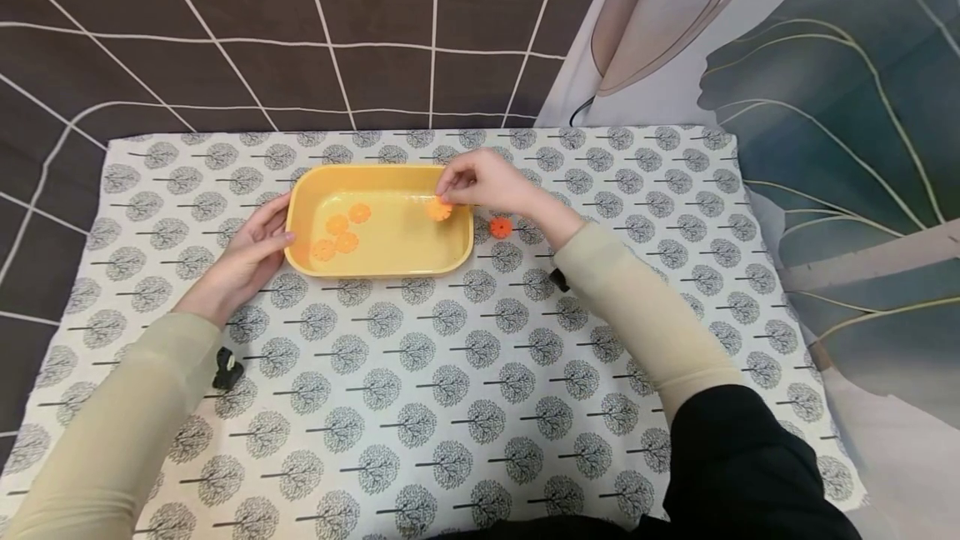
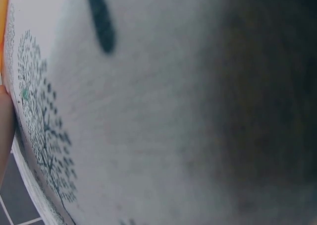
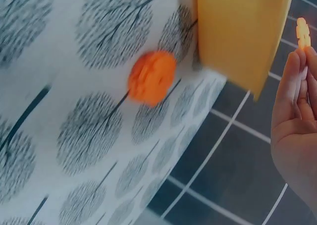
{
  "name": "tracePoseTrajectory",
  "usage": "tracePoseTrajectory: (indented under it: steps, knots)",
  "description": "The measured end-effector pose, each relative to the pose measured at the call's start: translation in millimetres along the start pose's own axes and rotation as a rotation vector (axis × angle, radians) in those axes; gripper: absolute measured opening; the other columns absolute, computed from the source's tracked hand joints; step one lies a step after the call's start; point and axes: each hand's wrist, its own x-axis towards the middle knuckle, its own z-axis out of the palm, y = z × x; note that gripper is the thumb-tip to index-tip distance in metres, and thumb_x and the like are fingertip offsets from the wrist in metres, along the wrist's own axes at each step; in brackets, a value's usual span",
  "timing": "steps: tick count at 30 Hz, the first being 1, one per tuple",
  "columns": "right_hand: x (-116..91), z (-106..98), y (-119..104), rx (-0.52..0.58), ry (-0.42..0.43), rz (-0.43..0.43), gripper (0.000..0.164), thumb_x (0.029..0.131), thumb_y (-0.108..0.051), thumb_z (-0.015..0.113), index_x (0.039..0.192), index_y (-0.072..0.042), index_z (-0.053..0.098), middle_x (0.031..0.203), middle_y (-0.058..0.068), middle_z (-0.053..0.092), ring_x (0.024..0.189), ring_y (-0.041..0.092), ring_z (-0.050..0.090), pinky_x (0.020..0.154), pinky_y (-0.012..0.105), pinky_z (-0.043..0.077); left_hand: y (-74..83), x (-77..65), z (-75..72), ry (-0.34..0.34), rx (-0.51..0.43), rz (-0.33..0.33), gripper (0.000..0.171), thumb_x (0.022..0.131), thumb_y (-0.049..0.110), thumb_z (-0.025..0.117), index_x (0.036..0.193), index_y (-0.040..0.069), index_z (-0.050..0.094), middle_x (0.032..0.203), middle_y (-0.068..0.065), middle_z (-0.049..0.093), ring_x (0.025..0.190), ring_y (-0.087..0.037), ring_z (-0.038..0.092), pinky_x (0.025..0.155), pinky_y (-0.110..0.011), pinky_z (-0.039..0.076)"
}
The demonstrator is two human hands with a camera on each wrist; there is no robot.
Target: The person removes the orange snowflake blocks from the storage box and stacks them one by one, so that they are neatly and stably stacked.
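A shallow yellow basin (image 1: 382, 269) stands on the tablecloth. At its left end my left hand (image 1: 257, 250) grips the rim, thumb over the edge and fingers along the outer wall. Over the basin's right end, my right hand (image 1: 480, 180) pinches a round orange slice with a scalloped edge (image 1: 438, 208) between thumb and fingertips; the right wrist view shows this slice (image 3: 303, 32) upright and glowing. Several similar slices (image 1: 346, 242) lie at the left of the basin's floor. Just outside its right wall sits a deeper orange scalloped piece (image 1: 500, 227), also seen as a thick disc (image 3: 152, 78).
A white tablecloth (image 1: 416, 423) with a grey tree print covers the table. Behind hangs a dark cloth with white grid lines (image 1: 382, 7), and a leaf-patterned curtain (image 1: 832, 107) is at the right. Blurred cloth fills most of the left wrist view.
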Motion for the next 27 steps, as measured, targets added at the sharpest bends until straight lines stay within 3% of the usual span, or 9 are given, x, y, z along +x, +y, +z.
tracePoseTrajectory:
  steps: [6, 12, 20, 27]
  knots:
    - [-18, -17, 12, 0.02, 0.048, 0.038, 0.011, 0.093, 0.0, 0.077, 0.104, 0.001, 0.077, 0.104, 0.016, 0.078, 0.087, 0.012, 0.068, 0.084, 0.019, 0.061, -0.2, 0.3, 0.7, 0.007, 0.01, -0.006, 0.072, 0.103, -0.01, 0.05, 0.166, 0.021, 0.032, 0.181, -0.002, 0.006, 0.167, -0.015, 0.011, 0.135, -0.026, 0.018]
    - [-30, -28, 30, 0.013, 0.071, 0.068, 0.011, 0.093, 0.0, 0.077, 0.104, 0.002, 0.077, 0.102, 0.017, 0.079, 0.082, 0.009, 0.067, 0.077, 0.015, 0.06, 0.2, 0.3, -0.6, 0.0, -0.008, -0.005, 0.074, 0.103, -0.01, 0.05, 0.167, 0.018, 0.026, 0.181, -0.003, 0.004, 0.168, -0.016, 0.008, 0.136, -0.027, 0.013]
    - [-43, -30, 54, 0.063, 0.079, 0.155, 0.01, 0.093, -0.001, 0.077, 0.104, 0.001, 0.078, 0.099, 0.016, 0.08, 0.08, 0.022, 0.075, 0.076, 0.032, 0.069, 0.6, -0.4, 0.9, 0.001, -0.001, -0.011, 0.074, 0.104, -0.01, 0.049, 0.167, 0.019, 0.027, 0.181, -0.002, 0.003, 0.168, -0.016, 0.008, 0.136, -0.027, 0.015]
    - [-48, -28, 70, 0.072, 0.073, 0.181, 0.012, 0.095, 0.001, 0.074, 0.107, 0.004, 0.077, 0.105, 0.021, 0.079, 0.078, 0.015, 0.074, 0.077, 0.026, 0.068, 0.9, -0.3, 2.3, -0.003, 0.002, -0.006, 0.074, 0.104, -0.01, 0.048, 0.168, 0.018, 0.025, 0.181, -0.002, 0.003, 0.167, -0.015, 0.009, 0.135, -0.026, 0.017]
